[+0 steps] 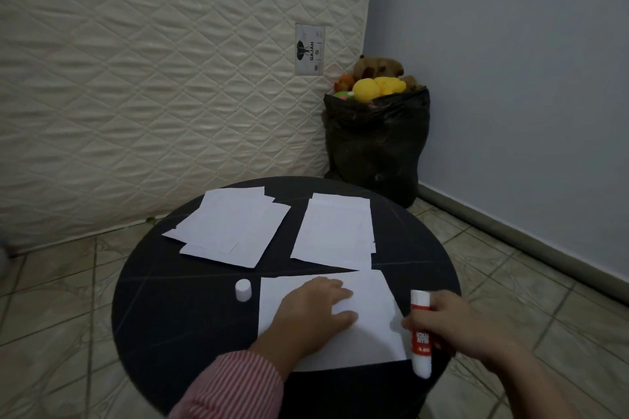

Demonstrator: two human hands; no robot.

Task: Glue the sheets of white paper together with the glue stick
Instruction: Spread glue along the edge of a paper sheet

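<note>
Head view: left hand (315, 311) flat, fingers spread, pinning near white sheet (369, 338) on tabletop (177, 316); right hand (452, 326) clamped on uncapped glue stick (420, 333) at sheet's right edge; cap (243, 289) apart. Risk: sheet sliding or creasing under glue drag

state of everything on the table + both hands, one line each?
glue stick: uncapped, held in right hand
cap: off, standing alone on the table
near sheet: flat, pinned under left hand
left stack: loose, fanned, untouched
right stack: roughly squared, untouched
left hand: open, palm down
right hand: grip closed on glue stick
</note>
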